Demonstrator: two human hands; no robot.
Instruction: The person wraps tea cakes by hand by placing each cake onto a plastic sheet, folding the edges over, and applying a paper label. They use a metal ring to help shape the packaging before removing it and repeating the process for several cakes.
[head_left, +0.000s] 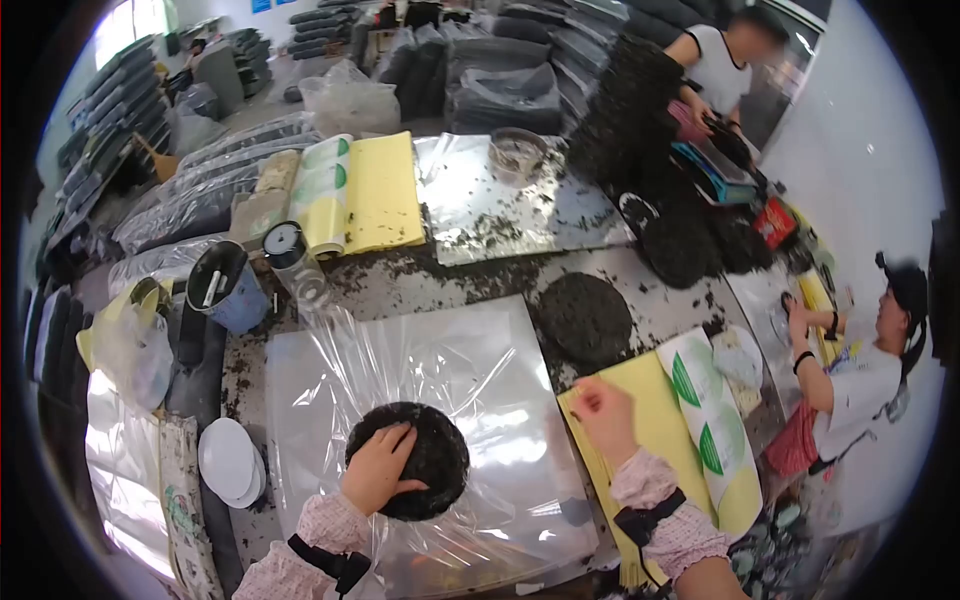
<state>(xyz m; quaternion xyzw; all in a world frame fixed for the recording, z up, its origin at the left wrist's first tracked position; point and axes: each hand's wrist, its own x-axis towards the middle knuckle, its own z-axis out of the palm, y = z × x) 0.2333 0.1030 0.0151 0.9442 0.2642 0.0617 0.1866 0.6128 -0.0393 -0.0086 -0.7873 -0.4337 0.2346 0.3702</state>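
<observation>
My left hand [378,468] lies with its fingers apart on a dark round cake [440,462] that looks like pressed dried seaweed. Under the cake is a stack of shiny transparent plastic sheets [500,345], with the top film wrinkled towards its far left. My right hand [607,412] is raised over the left edge of a stack of yellow sheets [655,435]. Its fingers are curled together; whether anything is pinched in them cannot be made out. A second dark round cake [585,317] sits on the table just beyond the plastic.
Left are white discs [230,462], a blue bucket [230,288] and a lidded jar [293,262]. A crumb-strewn metal sheet [520,215] lies at the back beside yellow packaging [385,190]. Tall dark stacks [630,110] stand back right. Two people work at the right [865,385].
</observation>
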